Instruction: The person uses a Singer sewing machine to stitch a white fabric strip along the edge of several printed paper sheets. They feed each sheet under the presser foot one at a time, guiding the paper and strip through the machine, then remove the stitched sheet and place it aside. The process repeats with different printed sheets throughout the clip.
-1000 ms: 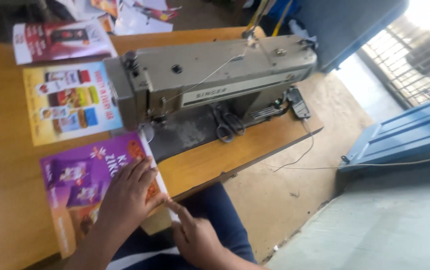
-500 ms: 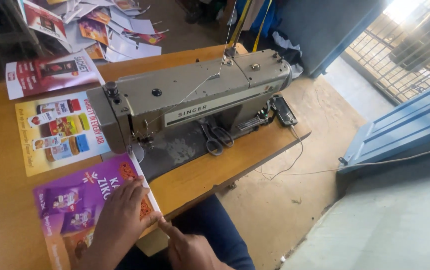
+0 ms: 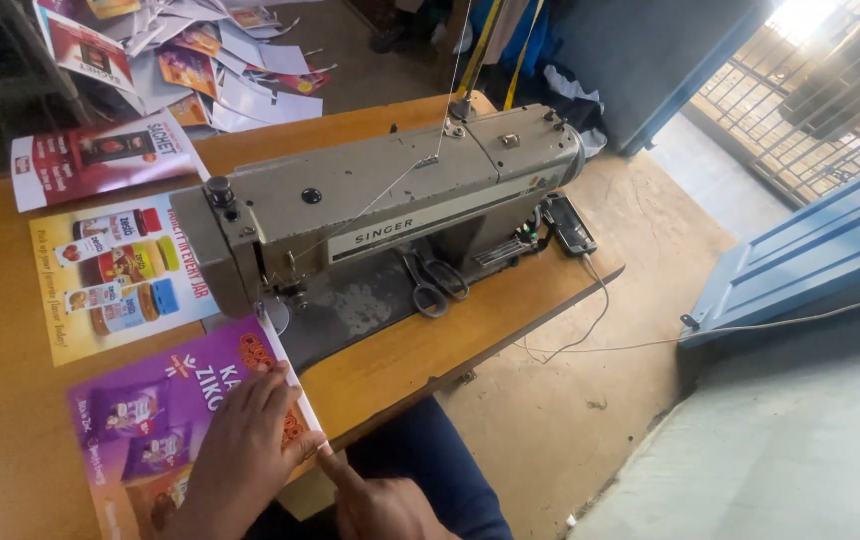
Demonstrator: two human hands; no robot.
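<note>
Left hand (image 3: 245, 450): flat, fingers spread, pressing the purple poster (image 3: 165, 420) on the counter (image 3: 420, 350).
Right hand (image 3: 385, 505): index finger extended, touching the poster's corner; grasping nothing.

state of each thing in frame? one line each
Purple poster: flat on table, under left hand.
Left hand: open, palm down on poster.
Right hand: finger at poster's edge.
Yellow poster: flat, untouched.
Red poster: flat, untouched.
Scissors: shut, on machine bed.
Sewing machine: threaded.
</note>
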